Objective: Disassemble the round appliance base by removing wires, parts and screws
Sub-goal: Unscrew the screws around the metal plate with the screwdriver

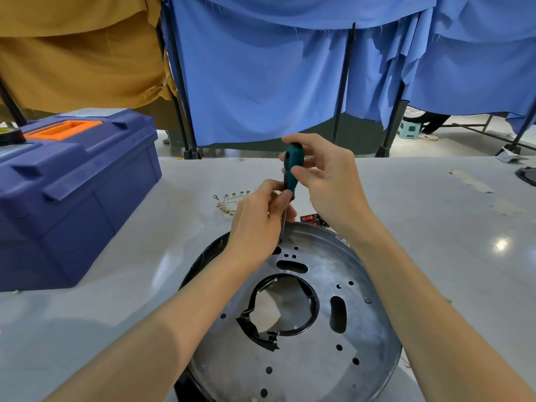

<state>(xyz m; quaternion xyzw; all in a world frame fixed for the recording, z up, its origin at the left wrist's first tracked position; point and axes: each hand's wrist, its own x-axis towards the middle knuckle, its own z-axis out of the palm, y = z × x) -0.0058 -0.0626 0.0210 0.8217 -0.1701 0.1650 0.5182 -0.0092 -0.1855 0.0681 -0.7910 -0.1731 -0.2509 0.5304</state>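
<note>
Hands [290, 198] both grip screwdriver [292, 169] over base [319, 329]; toolbox [72, 184] closed.

Blue toolbox [72, 195] (orange handle) on the grey table [435, 242], blue curtains [261, 82] behind.

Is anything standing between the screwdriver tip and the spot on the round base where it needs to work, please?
Nothing visible does. The screwdriver, gripped by the right hand at the handle and steadied by the left hand at the shaft, already has its tip down on the far part of the metal base. Whether a screw sits there is too small to tell.
</note>
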